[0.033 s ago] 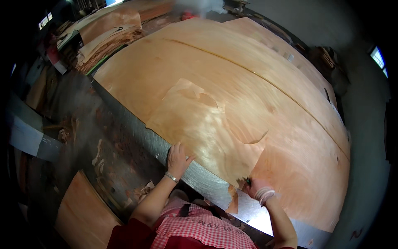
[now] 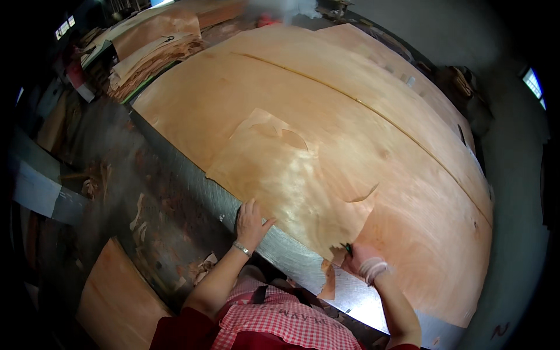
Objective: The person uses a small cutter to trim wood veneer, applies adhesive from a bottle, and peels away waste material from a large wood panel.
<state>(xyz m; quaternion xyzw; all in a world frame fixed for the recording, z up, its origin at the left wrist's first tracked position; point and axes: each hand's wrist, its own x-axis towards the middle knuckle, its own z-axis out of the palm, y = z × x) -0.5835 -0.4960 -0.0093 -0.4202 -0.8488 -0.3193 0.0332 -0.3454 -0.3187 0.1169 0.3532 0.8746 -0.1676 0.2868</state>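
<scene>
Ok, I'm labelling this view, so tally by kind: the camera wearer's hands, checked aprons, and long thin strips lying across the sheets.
Left hand and right hand: 2
Checked apron: 1
Long thin strip: 1
Total: 4

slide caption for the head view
Left hand at a metal table, right hand holding a dark object over broad wood sheets.

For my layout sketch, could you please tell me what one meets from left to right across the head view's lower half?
Broad tan wood sheet → bare left hand → narrow orange-brown veneer strip → bare right hand.
</scene>
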